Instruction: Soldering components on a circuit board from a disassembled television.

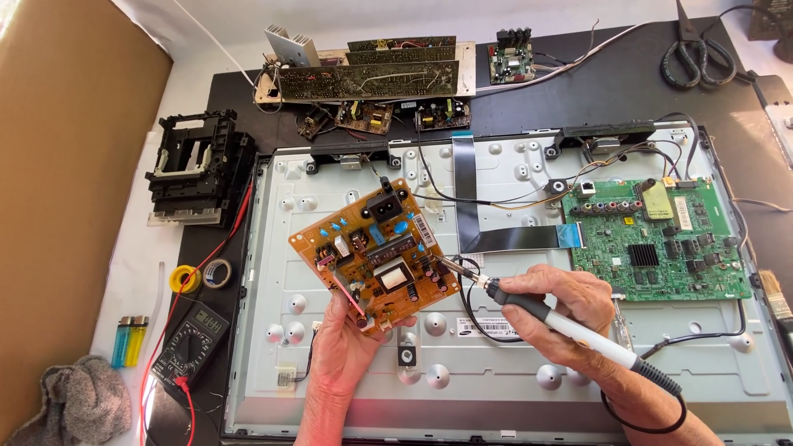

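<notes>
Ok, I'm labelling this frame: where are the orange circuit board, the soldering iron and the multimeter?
orange circuit board [372, 252]: head view, board's middle.
soldering iron [578, 332]: head view, white handle.
multimeter [192, 339]: head view, its dial face.

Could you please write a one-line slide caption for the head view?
Left hand lifts an orange circuit board while right hand touches a soldering iron to it.

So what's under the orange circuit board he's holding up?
Beneath the orange circuit board lies the grey metal back panel, with round bosses and black wires. The left hand supports it; whatever is directly below stays hidden.
</notes>
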